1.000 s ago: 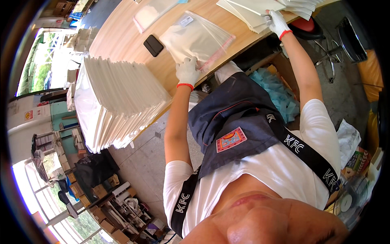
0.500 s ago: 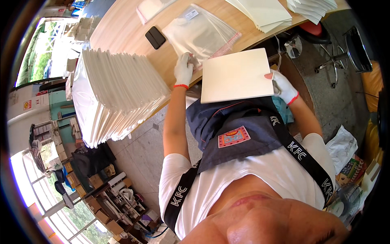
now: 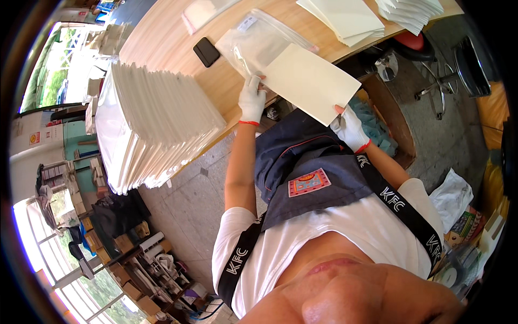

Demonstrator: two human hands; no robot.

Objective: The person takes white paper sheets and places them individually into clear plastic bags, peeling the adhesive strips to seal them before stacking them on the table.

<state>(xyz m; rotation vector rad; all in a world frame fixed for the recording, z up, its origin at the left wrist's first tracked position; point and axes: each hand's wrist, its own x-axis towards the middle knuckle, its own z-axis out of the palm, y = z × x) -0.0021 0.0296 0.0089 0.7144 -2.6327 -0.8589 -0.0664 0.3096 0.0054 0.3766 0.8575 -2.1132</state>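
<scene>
My right hand (image 3: 349,128), in a white glove with a red cuff, grips the near right corner of a cream-coloured board (image 3: 310,83), thumb on top. The board is tilted, its far end over a stack of clear plastic bags (image 3: 229,44) on the table. My left hand (image 3: 252,100), gloved the same way, is closed at the near edge of the top bag, beside the board's left corner. Film of that bag is lifted and creased above my left fingers. Whether the board's far end is inside the bag I cannot tell.
A tall stack of white sheets in clear film (image 3: 162,119) stands at the table's left edge. A black phone (image 3: 206,52) lies beside the bags. More cream boards (image 3: 345,24) rest at the far right. An open carton (image 3: 396,132) stands below; a wheeled chair (image 3: 468,65) is to the right.
The board has turned and its far end has moved over the bags. My right hand came nearer and to the left. My left hand shifted slightly right, and the top bag's film has lifted.
</scene>
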